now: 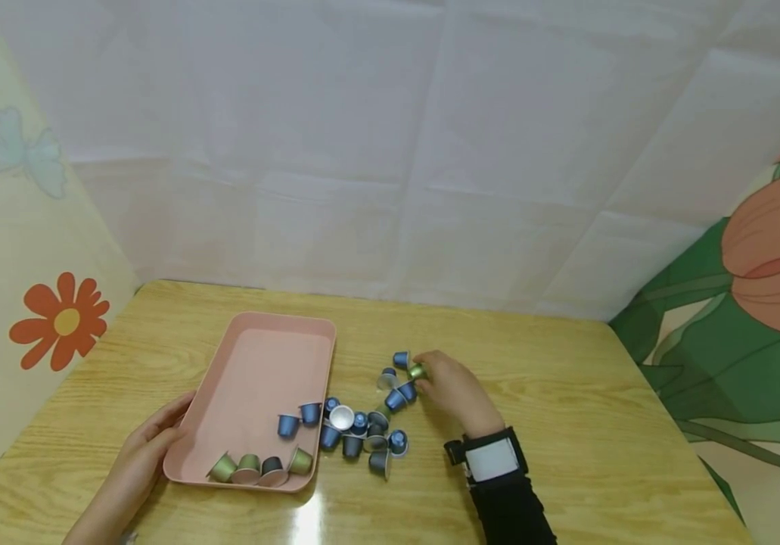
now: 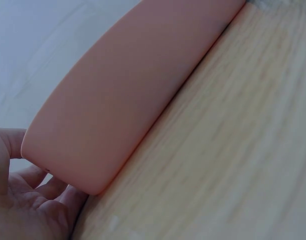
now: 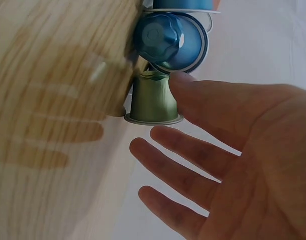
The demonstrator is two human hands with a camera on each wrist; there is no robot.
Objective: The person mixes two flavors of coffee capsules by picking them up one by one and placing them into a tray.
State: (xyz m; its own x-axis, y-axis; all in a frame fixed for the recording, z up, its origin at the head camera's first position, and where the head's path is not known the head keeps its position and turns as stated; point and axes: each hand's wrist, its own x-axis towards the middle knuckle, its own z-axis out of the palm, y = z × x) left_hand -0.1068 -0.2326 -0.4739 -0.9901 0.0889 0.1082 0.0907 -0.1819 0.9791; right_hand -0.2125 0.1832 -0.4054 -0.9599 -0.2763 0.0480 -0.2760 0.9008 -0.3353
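My left hand (image 1: 151,446) grips the near-left edge of a pink tray (image 1: 274,348); in the left wrist view its fingers reach round the tray's corner. Toward the near rim inside lie green coffee capsules, a black one (image 1: 271,467) and two blue ones, one being a blue capsule (image 1: 287,425). My right hand (image 1: 458,393) is right of the loose capsules, with a green coffee capsule (image 3: 154,100) between thumb and fingertips. In the right wrist view the other fingers spread out below it. A blue capsule (image 3: 158,37) lies right beside it.
Along the tray's right side lies a cluster of blue, black and green capsules, among them a capsule with its silver lid up (image 1: 342,418) and a dark capsule (image 1: 379,463). A wooden table (image 1: 567,424) carries everything. A white cloth (image 1: 362,151) hangs behind; floral panels flank it.
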